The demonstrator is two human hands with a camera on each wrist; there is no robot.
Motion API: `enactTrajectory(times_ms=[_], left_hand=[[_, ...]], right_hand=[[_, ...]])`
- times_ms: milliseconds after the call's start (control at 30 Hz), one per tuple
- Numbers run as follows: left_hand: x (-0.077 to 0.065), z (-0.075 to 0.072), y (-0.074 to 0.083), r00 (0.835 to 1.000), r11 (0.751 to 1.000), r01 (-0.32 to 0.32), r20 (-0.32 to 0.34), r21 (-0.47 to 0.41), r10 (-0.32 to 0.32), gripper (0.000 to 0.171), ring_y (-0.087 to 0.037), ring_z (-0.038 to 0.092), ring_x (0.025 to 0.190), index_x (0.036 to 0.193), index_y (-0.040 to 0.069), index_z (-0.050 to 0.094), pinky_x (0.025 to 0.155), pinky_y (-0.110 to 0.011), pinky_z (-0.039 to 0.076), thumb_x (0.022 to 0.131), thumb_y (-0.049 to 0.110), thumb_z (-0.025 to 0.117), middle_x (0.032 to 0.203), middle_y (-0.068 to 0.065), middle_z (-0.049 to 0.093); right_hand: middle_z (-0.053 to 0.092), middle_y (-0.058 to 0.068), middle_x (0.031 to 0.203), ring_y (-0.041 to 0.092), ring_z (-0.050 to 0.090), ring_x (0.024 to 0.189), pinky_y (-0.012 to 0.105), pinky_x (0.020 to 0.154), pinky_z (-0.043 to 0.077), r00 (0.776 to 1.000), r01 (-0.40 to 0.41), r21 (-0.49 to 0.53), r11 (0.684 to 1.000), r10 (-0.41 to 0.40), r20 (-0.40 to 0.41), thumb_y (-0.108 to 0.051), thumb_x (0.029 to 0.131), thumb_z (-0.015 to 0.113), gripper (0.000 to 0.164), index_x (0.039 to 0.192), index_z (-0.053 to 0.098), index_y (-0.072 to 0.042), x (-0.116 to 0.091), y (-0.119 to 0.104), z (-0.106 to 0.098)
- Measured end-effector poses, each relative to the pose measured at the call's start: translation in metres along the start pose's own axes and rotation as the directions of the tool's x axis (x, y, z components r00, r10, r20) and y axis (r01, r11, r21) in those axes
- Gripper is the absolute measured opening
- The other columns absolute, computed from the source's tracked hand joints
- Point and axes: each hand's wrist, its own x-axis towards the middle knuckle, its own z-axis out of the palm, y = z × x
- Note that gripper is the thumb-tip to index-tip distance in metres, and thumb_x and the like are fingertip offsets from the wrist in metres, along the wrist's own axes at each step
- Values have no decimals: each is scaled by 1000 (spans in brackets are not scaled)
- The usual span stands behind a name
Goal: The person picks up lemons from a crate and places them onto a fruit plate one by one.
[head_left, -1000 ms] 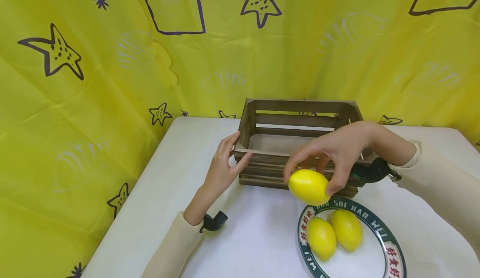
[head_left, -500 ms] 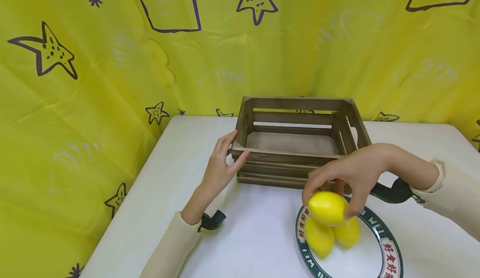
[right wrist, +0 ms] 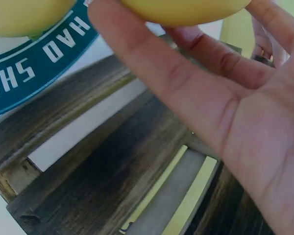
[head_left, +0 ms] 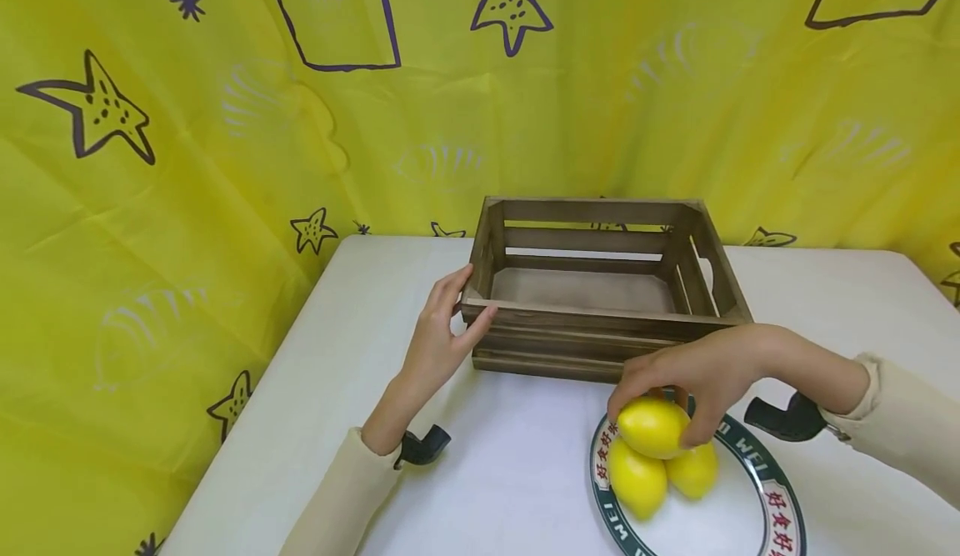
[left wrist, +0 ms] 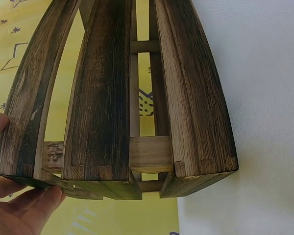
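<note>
In the head view my right hand [head_left: 697, 377] holds a yellow lemon [head_left: 652, 428] between thumb and fingers, over the far part of a plate. Two more lemons lie on that plate, one at the left [head_left: 637, 479] and one at the right [head_left: 693, 470], both partly covered by the held one. The plate [head_left: 783, 506] is white with a green lettered rim. My left hand [head_left: 442, 331] grips the near left corner of a brown wooden crate [head_left: 555, 339]; in the left wrist view its fingers [left wrist: 44, 205] lie against the crate's end. Inside the crate only its bare floor shows.
A white table [head_left: 480, 473] carries everything. Behind and to the left hangs a yellow cloth [head_left: 247, 147] with starfish drawings. The crate stands just beyond the plate, close to the right forearm.
My right hand has moved down and to the right with the lemon, from in front of the crate to over the two lemons on the plate. The left hand keeps its grip.
</note>
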Motion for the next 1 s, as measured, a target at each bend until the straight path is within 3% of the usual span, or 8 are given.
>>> enactTrajectory(times_ms=[167,400,800,1000], left_hand=[[-1,1,-2,1000,1000,-2,1,-6,2,62,-31,48,129,146,1,41,100,-41,51,93,22,67,142,-18,45],[0,2,-1,1000,1000,-5,9,-15,5,62,-32,47,130,146,1,41,100,-42,50,93,22,67,143,-18,44],[-2,-3,-6,1000,1000,10,4,-8,-10,62,-31,48,130,146,2,42,99,-43,51,93,22,68,143,-17,45],[-4,-4,-9,1000,1000,16,2,-12,-16,63,-31,47,130,146,3,41,99,-42,51,93,21,68,143,-17,44]], right_hand=[[49,-11,117,5,47,104,23,84,49,996,-83,-71,994,80,-49,-11,79,75,61,133,54,-28,2,-1,5],[46,-14,112,7,47,100,27,85,48,965,-256,-80,963,250,-78,-9,77,77,63,131,57,-36,9,3,19],[47,-15,112,4,45,98,24,84,48,960,-275,-72,959,269,-80,-16,77,81,61,131,58,-34,18,13,36],[48,-16,119,5,47,103,28,90,49,957,-281,-51,958,275,-91,-21,78,79,63,134,55,-36,17,14,37]])
